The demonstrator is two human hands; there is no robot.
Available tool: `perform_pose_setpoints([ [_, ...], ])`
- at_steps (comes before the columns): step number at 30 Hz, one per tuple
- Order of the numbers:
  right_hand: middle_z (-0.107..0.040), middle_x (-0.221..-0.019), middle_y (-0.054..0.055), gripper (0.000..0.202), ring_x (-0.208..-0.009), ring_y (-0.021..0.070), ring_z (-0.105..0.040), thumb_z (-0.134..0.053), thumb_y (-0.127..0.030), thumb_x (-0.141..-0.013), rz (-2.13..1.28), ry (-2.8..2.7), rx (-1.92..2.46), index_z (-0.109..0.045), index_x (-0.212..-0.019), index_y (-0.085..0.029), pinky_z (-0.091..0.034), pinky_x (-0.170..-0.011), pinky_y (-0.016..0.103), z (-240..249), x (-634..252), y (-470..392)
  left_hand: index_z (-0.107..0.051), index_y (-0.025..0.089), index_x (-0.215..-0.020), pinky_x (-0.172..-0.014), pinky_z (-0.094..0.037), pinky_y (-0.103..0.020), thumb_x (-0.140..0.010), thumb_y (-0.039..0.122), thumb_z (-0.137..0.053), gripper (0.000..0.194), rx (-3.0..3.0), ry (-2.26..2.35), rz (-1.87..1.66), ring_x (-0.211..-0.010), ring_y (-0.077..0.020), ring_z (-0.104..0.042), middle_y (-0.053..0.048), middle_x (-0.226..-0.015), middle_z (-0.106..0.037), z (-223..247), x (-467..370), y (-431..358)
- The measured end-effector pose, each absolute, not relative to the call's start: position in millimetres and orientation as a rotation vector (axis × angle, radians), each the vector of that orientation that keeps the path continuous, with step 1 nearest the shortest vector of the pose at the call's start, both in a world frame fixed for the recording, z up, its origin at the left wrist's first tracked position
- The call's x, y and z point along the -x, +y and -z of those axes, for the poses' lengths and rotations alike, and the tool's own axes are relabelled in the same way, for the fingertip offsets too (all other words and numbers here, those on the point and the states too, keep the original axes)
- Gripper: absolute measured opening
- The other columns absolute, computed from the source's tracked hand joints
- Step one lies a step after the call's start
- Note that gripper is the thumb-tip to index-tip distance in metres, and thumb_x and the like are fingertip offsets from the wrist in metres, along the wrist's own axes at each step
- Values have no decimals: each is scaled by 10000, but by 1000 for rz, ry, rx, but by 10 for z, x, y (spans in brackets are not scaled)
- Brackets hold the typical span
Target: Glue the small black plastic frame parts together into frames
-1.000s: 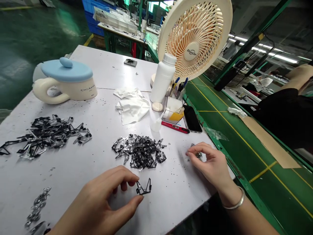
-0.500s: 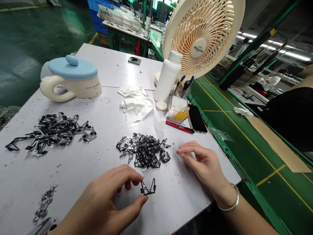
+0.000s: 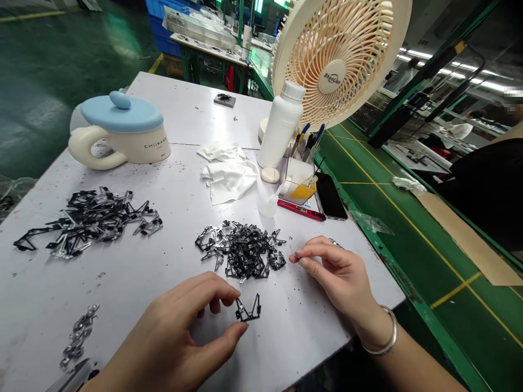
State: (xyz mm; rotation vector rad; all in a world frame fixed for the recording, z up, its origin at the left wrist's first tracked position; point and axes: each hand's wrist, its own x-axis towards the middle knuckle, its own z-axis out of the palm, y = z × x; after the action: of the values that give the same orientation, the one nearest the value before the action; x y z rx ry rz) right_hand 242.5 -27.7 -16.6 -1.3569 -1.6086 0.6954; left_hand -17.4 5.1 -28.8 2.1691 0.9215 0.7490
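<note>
Between thumb and index finger, my left hand (image 3: pixel 192 332) grips a small black W-shaped bracket (image 3: pixel 248 311) just above the white table. My right hand (image 3: pixel 333 272), with a bangle at the wrist, is pinched closed right of a heap of black and silver brackets (image 3: pixel 249 250). A tiny dark speck shows at its fingertips; what it is I cannot make out. Farther left lies a second, looser pile of similar brackets (image 3: pixel 98 218). Near the lower left, several small shiny metal pieces (image 3: pixel 79 335) form a strip.
Behind the heap are a white cloth (image 3: pixel 231 179), a white bottle (image 3: pixel 281 125), a pen holder (image 3: pixel 300 185), a red cutter (image 3: pixel 301 210) and a phone (image 3: pixel 330 196). A fan (image 3: pixel 339 65) stands at the back, a blue-lidded mug (image 3: pixel 134 141) at left. Dark specks dot the table.
My right hand has closed its fingertips and shifted slightly left toward the heap. My left hand keeps hold of the bracket, almost unmoved.
</note>
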Motion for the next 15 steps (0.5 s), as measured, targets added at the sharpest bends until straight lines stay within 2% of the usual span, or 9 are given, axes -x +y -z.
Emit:
perform_pose_setpoints([
  [7,-678,-852,-17,251,-842,115,-602,-576,-63,-825,-671,-1682,1243,-615,-977,-258,-505,-740,289,75,-2307,-291,-539,268,-952,-589,-501,-194,-784,250,-635,194,-2182,903,-764,-680,-105,-571,44,-817,-620,263,178,43],
  [15,-667,-864,-8,223,-851,110,-535,-510,-53,-854,-753,-1887,1139,-560,-993,-220,-474,-736,282,-42,-2054,-266,-555,211,-999,-755,-515,-260,-816,199,-609,192,-2373,931,-972,-854,-149,-619,-16,-939,-647,226,216,12],
])
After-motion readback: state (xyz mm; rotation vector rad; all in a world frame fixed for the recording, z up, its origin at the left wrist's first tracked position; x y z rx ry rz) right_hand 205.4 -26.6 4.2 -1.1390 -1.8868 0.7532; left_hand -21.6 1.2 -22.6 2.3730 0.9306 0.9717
